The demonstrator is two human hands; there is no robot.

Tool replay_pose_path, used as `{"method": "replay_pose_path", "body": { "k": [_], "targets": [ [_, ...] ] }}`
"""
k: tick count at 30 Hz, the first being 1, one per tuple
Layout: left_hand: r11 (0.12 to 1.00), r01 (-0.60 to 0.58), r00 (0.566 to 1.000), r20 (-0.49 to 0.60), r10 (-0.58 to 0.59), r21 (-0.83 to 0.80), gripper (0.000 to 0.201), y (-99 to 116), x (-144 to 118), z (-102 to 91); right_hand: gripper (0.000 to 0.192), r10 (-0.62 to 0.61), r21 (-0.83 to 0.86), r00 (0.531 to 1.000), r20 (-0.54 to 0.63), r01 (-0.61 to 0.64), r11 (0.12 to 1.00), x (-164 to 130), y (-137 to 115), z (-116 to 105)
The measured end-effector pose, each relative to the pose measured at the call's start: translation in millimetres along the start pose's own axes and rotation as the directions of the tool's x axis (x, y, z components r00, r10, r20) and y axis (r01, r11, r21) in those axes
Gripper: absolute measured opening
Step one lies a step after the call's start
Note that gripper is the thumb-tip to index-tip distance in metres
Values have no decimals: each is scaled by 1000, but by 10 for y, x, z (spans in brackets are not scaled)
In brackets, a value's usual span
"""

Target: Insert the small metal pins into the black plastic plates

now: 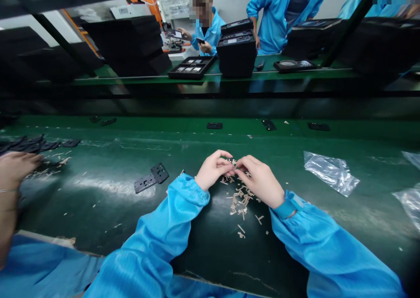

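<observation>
Centre of the frame, green bench (98, 193):
Left hand (212, 170): fingers pinched together on a small tan piece (232, 161).
Right hand (259, 180): fingertips closed on the same piece, meeting the left.
Piece position: between both hands, equally near each; long axis too small to tell.
Scrap pile (241, 199): directly below the hands.
Black bracket (151, 177): left of the hands, apart.

scraps (241, 199) under hands, bracket (151, 178) left, plastic bag (330, 172) right, trays (192, 67) behind
</observation>
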State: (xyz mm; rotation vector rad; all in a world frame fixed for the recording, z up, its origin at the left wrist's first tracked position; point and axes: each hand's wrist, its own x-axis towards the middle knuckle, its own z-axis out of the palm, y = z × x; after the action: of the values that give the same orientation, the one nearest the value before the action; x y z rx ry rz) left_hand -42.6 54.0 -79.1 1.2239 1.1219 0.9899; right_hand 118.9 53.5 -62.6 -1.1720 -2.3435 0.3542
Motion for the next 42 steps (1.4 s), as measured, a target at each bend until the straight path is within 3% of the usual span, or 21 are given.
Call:
{"method": "replay_pose_path", "body": {
  "k": [2, 4, 9, 17, 25, 30, 36, 42],
  "targets": [
    [969, 95, 993, -41, -107, -229, 33, 40, -40, 68, 6, -29, -29, 998, -57, 27, 999, -18, -4, 4],
    [929, 149, 981, -65, -181, -339, 32, 76, -68, 117, 11, -62, -65, 993, -99, 55, 996, -40, -6, 3],
    [898, 152, 978, -68, -196, -412, 27, 130, -79, 161, 20, -131, -139, 979, -157, 109, 984, -74, 0, -16],
    [971, 37, 985, -153, -74, -235, 21, 112, -84, 186, 23, -147, -192, 968, -202, 108, 975, -68, 20, 9],
    [989, -43, 980, -196, 14, -142, 16, 70, -95, 234, 22, -99, -148, 973, -208, 69, 987, -82, -39, -10],
    [996, -89, 973, -212, 89, 9, 14, 80, -112, 265, 20, -75, -128, 972, -224, 47, 991, -85, -58, 4],
    [937, -159, 936, -255, 244, 312, 13, 148, -157, 296, 17, -63, -149, 968, -244, 27, 988, -90, -64, 10],
    [864, -190, 915, -235, 327, 466, 16, 196, -217, 322, 18, -108, -229, 964, -245, 51, 972, -93, -62, 12]
  ]
}}
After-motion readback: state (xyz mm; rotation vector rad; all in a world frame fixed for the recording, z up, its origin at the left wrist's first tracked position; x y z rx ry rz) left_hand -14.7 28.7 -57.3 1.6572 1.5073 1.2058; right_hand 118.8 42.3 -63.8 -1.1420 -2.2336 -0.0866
